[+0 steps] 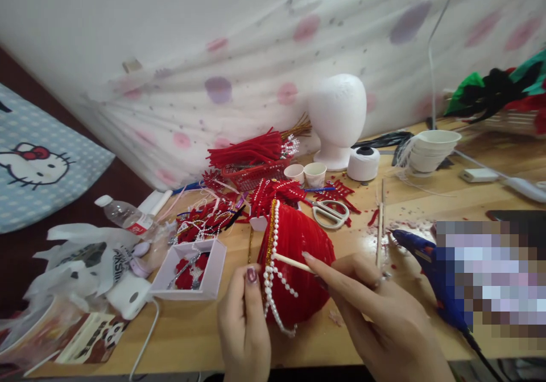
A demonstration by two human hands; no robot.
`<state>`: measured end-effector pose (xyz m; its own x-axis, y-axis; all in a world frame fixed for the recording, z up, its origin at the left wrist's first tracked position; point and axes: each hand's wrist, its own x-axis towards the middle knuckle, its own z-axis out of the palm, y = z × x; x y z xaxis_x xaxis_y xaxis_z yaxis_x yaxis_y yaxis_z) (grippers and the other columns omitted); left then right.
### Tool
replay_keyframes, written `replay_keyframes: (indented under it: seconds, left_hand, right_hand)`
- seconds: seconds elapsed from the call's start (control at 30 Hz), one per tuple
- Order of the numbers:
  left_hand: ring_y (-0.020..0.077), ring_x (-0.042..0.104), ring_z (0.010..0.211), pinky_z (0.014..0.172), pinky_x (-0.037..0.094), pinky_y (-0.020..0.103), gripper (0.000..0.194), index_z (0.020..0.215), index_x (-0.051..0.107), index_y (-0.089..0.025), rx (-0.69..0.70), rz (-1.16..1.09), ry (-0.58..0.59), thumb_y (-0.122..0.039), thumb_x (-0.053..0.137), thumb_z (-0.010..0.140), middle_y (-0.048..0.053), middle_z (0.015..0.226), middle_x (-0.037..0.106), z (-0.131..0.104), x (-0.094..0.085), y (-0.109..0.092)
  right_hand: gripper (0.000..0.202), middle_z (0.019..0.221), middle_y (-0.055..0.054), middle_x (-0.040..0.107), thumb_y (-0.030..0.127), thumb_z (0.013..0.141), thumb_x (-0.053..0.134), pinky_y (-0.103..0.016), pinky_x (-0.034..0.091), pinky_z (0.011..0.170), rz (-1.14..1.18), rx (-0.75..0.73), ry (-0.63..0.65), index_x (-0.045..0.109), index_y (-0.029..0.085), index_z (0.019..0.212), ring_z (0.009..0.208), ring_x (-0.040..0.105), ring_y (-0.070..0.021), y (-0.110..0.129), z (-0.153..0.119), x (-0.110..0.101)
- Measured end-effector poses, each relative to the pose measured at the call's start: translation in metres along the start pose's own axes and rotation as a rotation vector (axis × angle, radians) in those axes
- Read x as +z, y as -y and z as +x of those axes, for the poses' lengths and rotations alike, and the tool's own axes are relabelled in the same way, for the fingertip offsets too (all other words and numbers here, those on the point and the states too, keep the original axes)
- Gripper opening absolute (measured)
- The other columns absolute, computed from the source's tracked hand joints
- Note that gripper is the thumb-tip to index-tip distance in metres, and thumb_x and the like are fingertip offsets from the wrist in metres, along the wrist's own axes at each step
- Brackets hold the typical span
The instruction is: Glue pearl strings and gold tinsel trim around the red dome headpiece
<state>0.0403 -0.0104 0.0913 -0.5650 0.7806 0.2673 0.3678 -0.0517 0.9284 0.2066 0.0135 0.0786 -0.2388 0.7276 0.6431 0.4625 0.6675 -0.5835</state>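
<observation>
A rounded red cap-like piece [302, 257] stands in front of me, wrapped in shiny red strands. Gold trim [269, 237] runs down its left edge, with a string of white pearl beads [276, 231] alongside; the loose bead ends hang lower down. My left hand [245, 319] is closed on the piece's left edge, thumb upward; its fingertips are mostly hidden. In my right hand [375, 308] is a thin pale wooden stick [294, 264], pinched between the fingers. The stick's tip touches or nearly touches the beads beside the trim.
A blue glue gun [430, 274] lies at the right. Behind the red piece are scissors [330, 214], a thread spool [363, 163], a white foam head [336, 115] and a red basket [256, 174]. A white box [215, 274], plastic bottle [123, 214] and plastic bags [85, 257] crowd the left.
</observation>
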Motion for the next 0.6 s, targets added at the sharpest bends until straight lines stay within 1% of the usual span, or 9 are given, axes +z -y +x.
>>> replay_keyframes:
  seconds: [0.07, 0.13, 0.2, 0.27, 0.33, 0.43, 0.53, 0.6]
  left_hand:
    - [0.018, 0.062, 0.069, 0.068, 0.047, 0.027, 0.052, 0.081, 0.069, -0.023, 0.015, 0.012, -0.093, -0.068, 0.047, 0.093, 0.001, 0.073, 0.071, -0.004, 0.007, 0.002]
    - [0.0198, 0.066, 0.077, 0.073, 0.048, 0.028, 0.056, 0.085, 0.071, -0.023, 0.046, 0.011, -0.144, -0.072, 0.045, 0.092, 0.003, 0.082, 0.076, -0.004, 0.009, 0.008]
    - [0.0197, 0.066, 0.074, 0.069, 0.049, 0.028, 0.057, 0.084, 0.072, -0.023, 0.094, 0.002, -0.122, -0.073, 0.046, 0.091, 0.003, 0.081, 0.077, -0.002, 0.007, 0.014]
    - [0.0187, 0.065, 0.067, 0.061, 0.048, 0.026, 0.054, 0.085, 0.072, -0.023, 0.131, -0.001, -0.076, -0.071, 0.049, 0.091, 0.002, 0.072, 0.074, 0.0, 0.005, 0.017]
    - [0.0171, 0.062, 0.062, 0.059, 0.047, 0.025, 0.05, 0.086, 0.071, -0.023, 0.143, 0.015, -0.061, -0.067, 0.048, 0.094, 0.0, 0.069, 0.072, 0.001, 0.005, 0.016]
    - [0.0149, 0.057, 0.06, 0.06, 0.044, 0.025, 0.04, 0.087, 0.069, -0.022, 0.175, 0.061, -0.066, -0.053, 0.047, 0.1, -0.001, 0.071, 0.07, 0.0, 0.008, 0.009]
    - [0.0128, 0.051, 0.052, 0.055, 0.039, 0.024, 0.032, 0.082, 0.064, -0.022, 0.234, 0.076, -0.03, -0.038, 0.046, 0.102, -0.004, 0.06, 0.06, 0.0, 0.011, 0.002]
    - [0.0119, 0.049, 0.051, 0.054, 0.038, 0.024, 0.03, 0.078, 0.062, -0.022, 0.24, 0.076, -0.026, -0.033, 0.046, 0.101, -0.005, 0.057, 0.056, 0.0, 0.011, 0.0]
  right_hand:
    - [0.052, 0.09, -0.001, 0.065, 0.005, 0.095, 0.054, -0.021, 0.053, 0.063, -0.01, -0.022, -0.012, 0.062, 0.034, 0.138, 0.073, 0.065, -0.012, -0.005, -0.001, -0.006]
    - [0.052, 0.088, 0.0, 0.065, 0.004, 0.094, 0.056, -0.02, 0.053, 0.062, 0.0, -0.03, -0.018, 0.064, 0.034, 0.136, 0.073, 0.065, -0.0109, -0.008, -0.003, -0.007]
    - [0.052, 0.088, 0.0, 0.065, 0.003, 0.094, 0.056, -0.019, 0.053, 0.062, 0.008, -0.018, -0.017, 0.065, 0.034, 0.135, 0.073, 0.065, -0.0106, -0.01, -0.006, -0.006]
    - [0.05, 0.089, 0.0, 0.065, 0.004, 0.095, 0.056, -0.019, 0.053, 0.062, 0.017, 0.003, -0.018, 0.065, 0.034, 0.134, 0.074, 0.065, -0.0107, -0.01, -0.008, -0.004]
    - [0.05, 0.09, 0.0, 0.065, 0.005, 0.095, 0.056, -0.02, 0.053, 0.062, 0.024, 0.012, -0.019, 0.065, 0.034, 0.134, 0.074, 0.065, -0.0108, -0.009, -0.009, -0.002]
    - [0.052, 0.089, 0.0, 0.064, 0.004, 0.095, 0.056, -0.02, 0.054, 0.062, 0.029, 0.001, -0.011, 0.064, 0.035, 0.135, 0.074, 0.065, -0.0106, -0.01, -0.008, -0.002]
    - [0.053, 0.09, -0.001, 0.066, 0.003, 0.095, 0.054, -0.021, 0.055, 0.062, 0.019, -0.008, -0.013, 0.065, 0.034, 0.135, 0.074, 0.067, -0.0114, -0.01, -0.007, -0.003]
    - [0.052, 0.09, -0.002, 0.066, 0.003, 0.094, 0.054, -0.021, 0.055, 0.062, 0.021, -0.011, -0.027, 0.066, 0.033, 0.134, 0.074, 0.067, -0.0118, -0.012, -0.007, -0.004]
